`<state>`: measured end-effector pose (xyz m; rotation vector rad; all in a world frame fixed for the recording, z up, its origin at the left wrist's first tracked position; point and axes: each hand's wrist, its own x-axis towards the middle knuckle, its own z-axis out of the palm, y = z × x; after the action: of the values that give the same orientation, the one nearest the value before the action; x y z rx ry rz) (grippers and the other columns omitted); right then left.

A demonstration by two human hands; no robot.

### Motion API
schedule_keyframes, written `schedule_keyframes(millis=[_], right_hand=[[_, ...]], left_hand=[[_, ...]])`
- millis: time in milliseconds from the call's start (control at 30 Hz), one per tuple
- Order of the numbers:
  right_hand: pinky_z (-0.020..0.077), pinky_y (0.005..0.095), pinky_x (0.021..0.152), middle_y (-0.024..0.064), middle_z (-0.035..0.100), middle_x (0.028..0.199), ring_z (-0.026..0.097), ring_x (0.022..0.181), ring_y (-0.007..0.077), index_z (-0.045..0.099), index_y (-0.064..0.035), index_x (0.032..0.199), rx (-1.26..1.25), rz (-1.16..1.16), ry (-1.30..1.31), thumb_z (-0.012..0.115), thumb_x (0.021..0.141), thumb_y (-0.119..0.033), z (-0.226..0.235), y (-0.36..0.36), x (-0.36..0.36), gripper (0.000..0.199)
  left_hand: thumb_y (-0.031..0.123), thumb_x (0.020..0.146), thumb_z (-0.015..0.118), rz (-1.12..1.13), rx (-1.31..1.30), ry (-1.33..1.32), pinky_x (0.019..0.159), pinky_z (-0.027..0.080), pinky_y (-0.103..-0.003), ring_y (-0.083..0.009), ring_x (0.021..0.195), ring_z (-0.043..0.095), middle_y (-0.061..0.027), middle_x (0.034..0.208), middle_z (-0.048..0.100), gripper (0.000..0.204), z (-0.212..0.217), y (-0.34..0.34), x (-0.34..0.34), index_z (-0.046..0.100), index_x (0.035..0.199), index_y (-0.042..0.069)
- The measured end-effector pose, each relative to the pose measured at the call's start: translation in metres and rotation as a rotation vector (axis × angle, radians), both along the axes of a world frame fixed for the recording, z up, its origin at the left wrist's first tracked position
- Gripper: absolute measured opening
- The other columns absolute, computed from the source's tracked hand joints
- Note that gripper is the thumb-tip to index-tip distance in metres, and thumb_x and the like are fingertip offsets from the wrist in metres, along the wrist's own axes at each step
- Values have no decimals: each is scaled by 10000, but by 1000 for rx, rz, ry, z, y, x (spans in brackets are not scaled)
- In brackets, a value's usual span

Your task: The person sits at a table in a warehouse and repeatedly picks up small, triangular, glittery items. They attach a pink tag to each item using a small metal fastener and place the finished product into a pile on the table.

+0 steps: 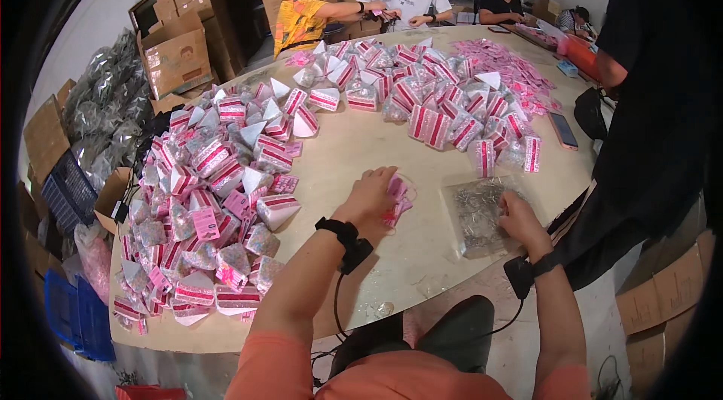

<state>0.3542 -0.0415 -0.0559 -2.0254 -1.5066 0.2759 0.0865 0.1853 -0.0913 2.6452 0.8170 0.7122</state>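
My left hand (369, 195) is closed at the middle of the table, its fingers around a few pink tags (399, 201) with thin loops trailing off them. My right hand (520, 219) is over the right side of a shallow clear tray (465, 245). Many small silvery metal pieces (482, 212), perhaps pins, lie in it. The fingers of that hand are pinched together, and whatever they may hold is too small to make out. Left of my left hand is a large heap of cake-slice-shaped items (279, 208), pink, red and white, in clear wrapping, some with pink tags.
More wrapped cake slices (431, 127) cover the far table, beside a spread of pink tags (504, 68). A phone (562, 131) lies at the right edge. A person in black (648, 99) stands close on my right; others work at the far side. Cartons (177, 57) stand left.
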Motion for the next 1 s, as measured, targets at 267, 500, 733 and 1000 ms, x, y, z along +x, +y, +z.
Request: schedule_keyframes(millis=[267,500,733,1000], right_hand=[[429,461,749,254,577,839,564,866,428,552,23,829,-69,-3,43,527,734,-19,28,-7,7,107],[441,463,754,239,592,888,565,862,412,593,30,824,38,-25,-159,519,756,-35,13,-12,14,120],[452,341,651,107,600,774,581,713,222,598,24,823,294,32,273,576,777,-44,26,-9,-15,85],[413,195,510,-8,586,717,566,603,60,594,-43,851,406,85,1013,605,821,-26,48,-25,-112,36]], left_hand=[[242,682,757,-5,-9,68,810,464,-415,-354,920,541,-164,920,575,379,26,-11,-6,623,967,31],[254,700,777,-14,-355,-172,753,482,-348,-263,809,575,-145,901,572,454,47,-34,-24,620,1037,-5],[167,781,731,-156,-894,-502,802,482,-289,-151,913,573,-75,1048,579,523,41,-82,-58,516,1218,-26],[131,745,740,-108,-482,-455,776,496,-284,-163,859,566,-87,1022,524,482,69,-153,-70,540,1165,5]])
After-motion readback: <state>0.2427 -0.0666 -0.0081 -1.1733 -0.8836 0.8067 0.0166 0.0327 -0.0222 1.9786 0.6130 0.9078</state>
